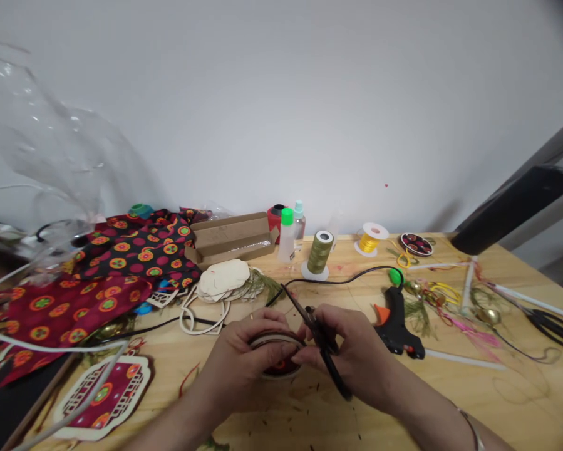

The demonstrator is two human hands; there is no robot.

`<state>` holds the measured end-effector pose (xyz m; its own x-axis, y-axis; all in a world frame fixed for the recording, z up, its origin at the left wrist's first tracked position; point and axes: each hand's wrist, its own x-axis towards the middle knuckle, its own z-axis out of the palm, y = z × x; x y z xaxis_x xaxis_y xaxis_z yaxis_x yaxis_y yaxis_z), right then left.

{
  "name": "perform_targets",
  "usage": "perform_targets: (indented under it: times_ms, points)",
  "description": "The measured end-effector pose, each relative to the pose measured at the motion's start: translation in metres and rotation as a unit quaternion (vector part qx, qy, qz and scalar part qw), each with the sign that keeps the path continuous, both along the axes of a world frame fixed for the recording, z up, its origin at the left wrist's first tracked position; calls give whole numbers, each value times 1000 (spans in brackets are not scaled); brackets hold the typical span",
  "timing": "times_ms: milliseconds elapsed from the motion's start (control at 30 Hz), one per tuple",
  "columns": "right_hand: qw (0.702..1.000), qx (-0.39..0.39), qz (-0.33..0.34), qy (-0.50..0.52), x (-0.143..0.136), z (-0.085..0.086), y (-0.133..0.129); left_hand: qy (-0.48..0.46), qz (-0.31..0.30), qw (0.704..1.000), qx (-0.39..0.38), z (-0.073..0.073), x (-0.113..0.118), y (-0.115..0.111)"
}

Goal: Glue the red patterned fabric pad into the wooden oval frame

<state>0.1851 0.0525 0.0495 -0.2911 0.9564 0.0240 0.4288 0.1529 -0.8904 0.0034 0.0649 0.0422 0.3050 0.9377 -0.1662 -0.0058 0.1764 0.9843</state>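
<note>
My left hand (237, 357) is closed round a small round ornament (281, 369) with a pale rim and dark red patterned fabric, tilted above the table. My right hand (359, 351) grips black-handled scissors (332, 369), their blades pointing up and to the left. The right fingertips touch the ornament's right edge. Part of the ornament is hidden behind my left fingers. On the table below lie small dark scraps. To the left lies a larger wood-framed ornament (100, 394) with red patterned fabric.
A black glue gun (398, 326) lies to my right, with another pair of scissors (553, 327) beyond. Behind my hands stand an olive thread spool (319, 254), a green-capped bottle (287, 235) and a cardboard box (234, 241). Patterned cloth (135, 250) and a white cable (41, 344) fill the left.
</note>
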Motion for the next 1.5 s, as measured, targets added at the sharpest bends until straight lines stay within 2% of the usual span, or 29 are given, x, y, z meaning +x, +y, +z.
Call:
perform_targets:
  times_ms: [67,200,333,500,700,833,1000,1133,1300,1500]
  points:
    - [1000,10,13,-8,1,1,0,0,-4,1000,0,0,1,-1]
    - [999,26,37,-28,1,-2,0,-12,-28,998,-63,-2,1,-3]
    - [999,21,42,-24,1,-6,2,-5,-40,998,-38,-6,-2,0]
    - [999,0,3,44,2,-9,4,-73,25,993,-85,-6,-6,5]
    - [987,-5,-88,132,-1,-14,6,-200,30,973,-110,-9,-5,4]
    - [978,-9,-110,175,-8,-20,5,-259,70,955,-125,-12,1,1]
    - [975,-23,-117,189,-15,-29,1,-287,113,940,-148,-13,6,-1]
    - [971,-21,-127,201,-18,-33,-1,-310,123,927,-171,-12,6,-2]
    - [968,-42,-128,211,-21,-33,-3,-310,131,924,-183,-13,7,-5]
    - [972,-22,-117,202,-24,-36,-6,-293,164,925,-180,-14,8,-5]
